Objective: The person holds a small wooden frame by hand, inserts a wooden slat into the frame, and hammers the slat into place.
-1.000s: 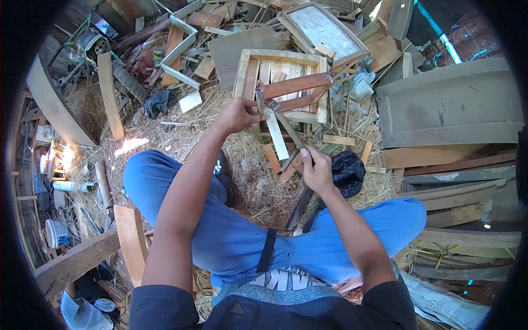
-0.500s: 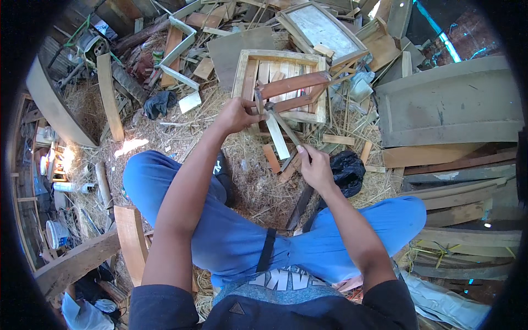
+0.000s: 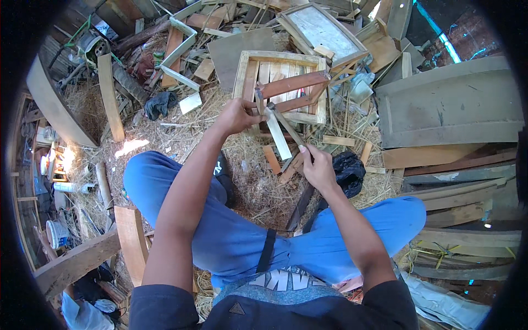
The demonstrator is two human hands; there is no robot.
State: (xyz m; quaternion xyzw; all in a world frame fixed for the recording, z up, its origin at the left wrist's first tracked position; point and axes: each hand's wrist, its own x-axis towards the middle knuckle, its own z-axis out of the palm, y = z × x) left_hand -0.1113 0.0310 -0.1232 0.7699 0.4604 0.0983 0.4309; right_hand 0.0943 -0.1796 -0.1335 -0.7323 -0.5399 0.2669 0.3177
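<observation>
My right hand [image 3: 320, 168] is closed around the handle of a hammer [image 3: 290, 131]. The hammer's head rests close to my left fingertips, at the near corner of a reddish-brown wooden frame [image 3: 291, 86]. That corner is gripped by my left hand [image 3: 241, 116], thumb and fingers pinched together; whether a nail is between them is too small to tell. A pale wooden strip [image 3: 279, 135] slants down from the same corner. Beneath the brown frame lies a larger, light wooden box frame [image 3: 240, 74] with slats across its bottom.
Straw and wood offcuts cover the ground around my crossed legs. A black plastic bag [image 3: 347, 170] lies by my right wrist. Grey panels [image 3: 445, 104] and stacked planks [image 3: 467, 190] line the right. A framed panel [image 3: 324, 30] leans at the back; a curved board [image 3: 55, 104] stands left.
My right hand and the hammer have shifted very slightly to the right. My left hand and the brown frame stay in place.
</observation>
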